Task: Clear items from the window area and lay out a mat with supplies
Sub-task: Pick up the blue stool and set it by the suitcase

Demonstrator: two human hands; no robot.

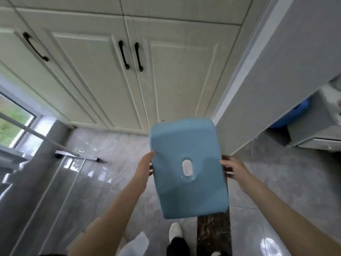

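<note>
A light blue plastic stool [186, 145] with an oval hole in its seat is held up in front of me, above the tiled floor. My left hand [144, 169] grips its left edge and my right hand [233, 169] grips its right edge. The seat top faces me and its legs are hidden behind it. No mat or supplies are in sight.
Cream cabinet doors [103, 74] with black handles stand ahead. A window [13, 124] and a grey sill or ledge [36, 172] are at the left. A grey wall corner [258, 85] rises at the right, with a grey unit and something blue [293, 115] beyond it. My white shoe [175, 231] is below.
</note>
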